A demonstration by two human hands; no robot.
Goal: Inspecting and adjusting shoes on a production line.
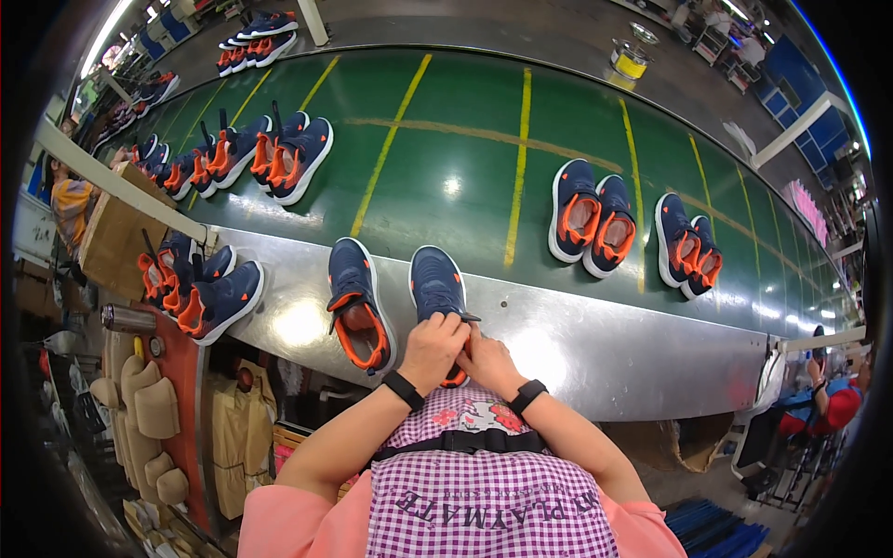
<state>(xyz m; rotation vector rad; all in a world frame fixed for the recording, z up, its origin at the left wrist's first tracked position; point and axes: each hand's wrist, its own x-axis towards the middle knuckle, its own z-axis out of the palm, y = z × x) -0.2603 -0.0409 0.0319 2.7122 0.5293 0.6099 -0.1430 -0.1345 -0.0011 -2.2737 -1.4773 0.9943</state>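
Navy shoe, sole down, on the metal ledge
Toe points away; white sole rim, small orange mark right of the toe, orange lining at the heel. Dark strap juts right; opening mostly hidden.

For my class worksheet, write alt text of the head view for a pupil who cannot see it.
A left hand and a right hand meet at the opening of a navy shoe by a metal ledge, with a matching shoe to its left. Beyond, more pairs stand on a green surface crossed by yellow lines.
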